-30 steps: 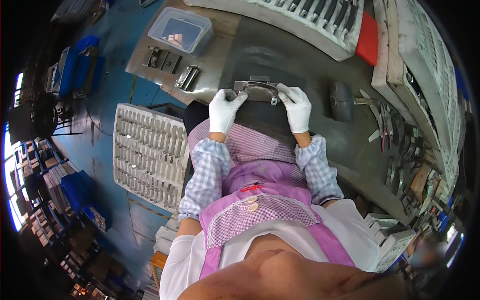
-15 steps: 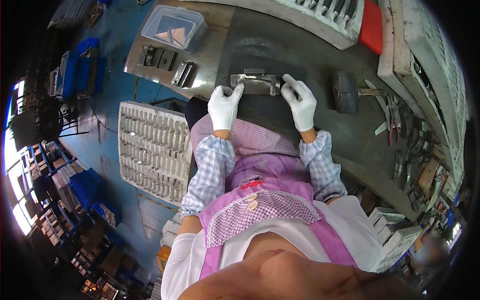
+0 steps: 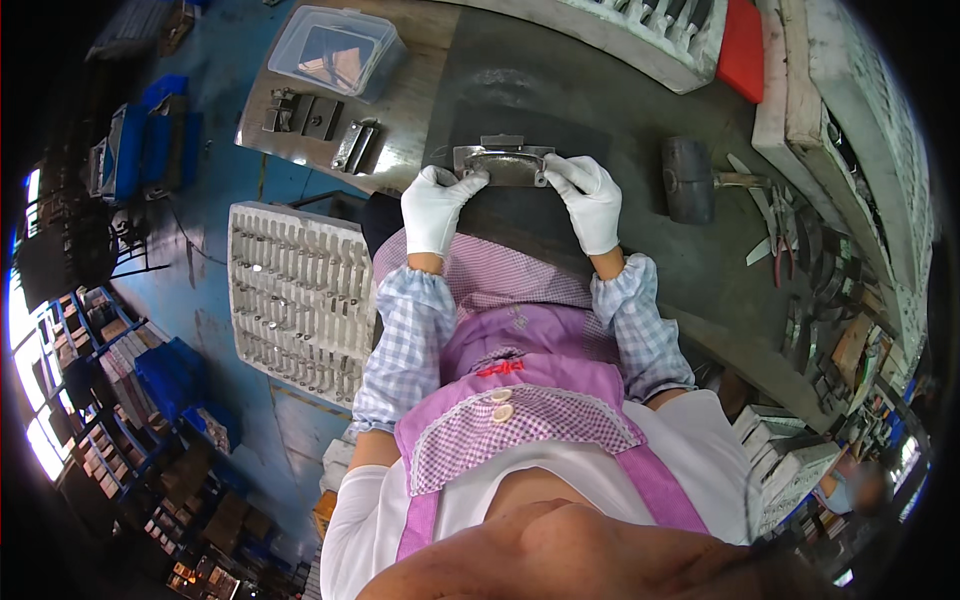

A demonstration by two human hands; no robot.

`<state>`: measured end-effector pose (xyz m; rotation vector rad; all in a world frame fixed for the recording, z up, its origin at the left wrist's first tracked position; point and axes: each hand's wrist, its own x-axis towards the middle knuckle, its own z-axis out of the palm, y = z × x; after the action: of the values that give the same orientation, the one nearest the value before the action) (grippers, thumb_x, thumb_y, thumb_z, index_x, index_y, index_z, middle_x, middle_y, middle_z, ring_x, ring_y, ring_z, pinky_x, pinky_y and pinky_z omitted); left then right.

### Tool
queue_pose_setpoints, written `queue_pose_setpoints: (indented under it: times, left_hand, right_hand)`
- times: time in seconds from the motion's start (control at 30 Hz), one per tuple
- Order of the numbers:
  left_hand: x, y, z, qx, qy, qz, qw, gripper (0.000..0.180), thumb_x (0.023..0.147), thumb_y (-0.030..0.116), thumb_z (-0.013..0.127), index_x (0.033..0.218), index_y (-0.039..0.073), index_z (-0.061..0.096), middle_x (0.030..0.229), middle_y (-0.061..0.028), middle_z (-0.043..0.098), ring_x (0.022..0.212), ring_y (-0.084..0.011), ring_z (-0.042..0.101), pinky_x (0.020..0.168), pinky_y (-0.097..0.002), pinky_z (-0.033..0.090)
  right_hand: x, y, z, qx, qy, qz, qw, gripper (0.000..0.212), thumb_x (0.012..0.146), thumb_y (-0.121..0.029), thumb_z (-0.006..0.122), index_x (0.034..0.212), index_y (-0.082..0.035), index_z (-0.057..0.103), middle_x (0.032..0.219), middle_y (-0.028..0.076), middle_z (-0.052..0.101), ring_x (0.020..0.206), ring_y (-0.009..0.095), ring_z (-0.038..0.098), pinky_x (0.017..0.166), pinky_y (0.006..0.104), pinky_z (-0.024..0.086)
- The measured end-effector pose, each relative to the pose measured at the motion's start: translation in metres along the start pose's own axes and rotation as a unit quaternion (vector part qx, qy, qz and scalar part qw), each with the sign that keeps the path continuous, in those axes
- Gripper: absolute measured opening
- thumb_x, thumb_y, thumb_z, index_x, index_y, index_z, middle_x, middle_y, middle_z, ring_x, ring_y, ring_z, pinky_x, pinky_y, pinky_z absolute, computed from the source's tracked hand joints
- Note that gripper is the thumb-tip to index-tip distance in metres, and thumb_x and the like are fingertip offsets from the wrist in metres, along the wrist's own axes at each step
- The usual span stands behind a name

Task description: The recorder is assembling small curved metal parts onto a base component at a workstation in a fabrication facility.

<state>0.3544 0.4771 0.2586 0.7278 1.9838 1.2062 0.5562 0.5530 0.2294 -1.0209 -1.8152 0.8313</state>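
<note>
The fingers of the left hand (image 3: 436,205), in a white glove, are closed on the left end of a grey metal part (image 3: 503,165). The right hand (image 3: 587,199), also gloved, grips the right end of it with the fingers bent around the edge. The metal part lies flat on the dark mat (image 3: 600,110) of the workbench, between both hands, just in front of the person. To the right, well apart, a black mallet (image 3: 689,178) rests on the mat, and pliers (image 3: 775,225) lie near it. To the left there are small metal pieces (image 3: 357,146) and a clear plastic box (image 3: 333,50). Lower on the left stands a white tray (image 3: 300,290) with many slots.
</note>
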Motion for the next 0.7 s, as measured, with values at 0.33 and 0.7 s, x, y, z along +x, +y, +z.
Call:
queue_pose_setpoints:
  times: [0.33,0.7]
  left_hand:
    - [-0.003,-0.007,-0.002,0.068,0.016,0.015,0.997,0.044,0.072,0.035,0.090,0.073,0.000,0.063,0.065,-0.0072,0.064,0.059,-0.0132,0.058,0.059,-0.0298,0.049]
    - [-0.015,-0.013,0.001,-0.011,-0.010,0.097,0.995,0.046,0.089,0.047,0.072,0.081,0.001,0.067,0.077,-0.0103,0.070,0.068,-0.0192,0.067,0.062,-0.0327,0.050]
  right_hand:
    - [0.003,-0.009,0.005,-0.080,-0.038,-0.011,0.996,0.043,0.082,-0.024,0.078,0.123,-0.013,0.070,0.083,0.006,0.062,0.077,0.024,0.061,0.073,0.0347,0.050]
    - [0.000,-0.041,0.003,-0.214,-0.005,-0.037,0.976,0.027,0.083,-0.031,0.074,0.104,-0.014,0.072,0.082,0.013,0.060,0.080,0.035,0.062,0.069,0.0449,0.049]
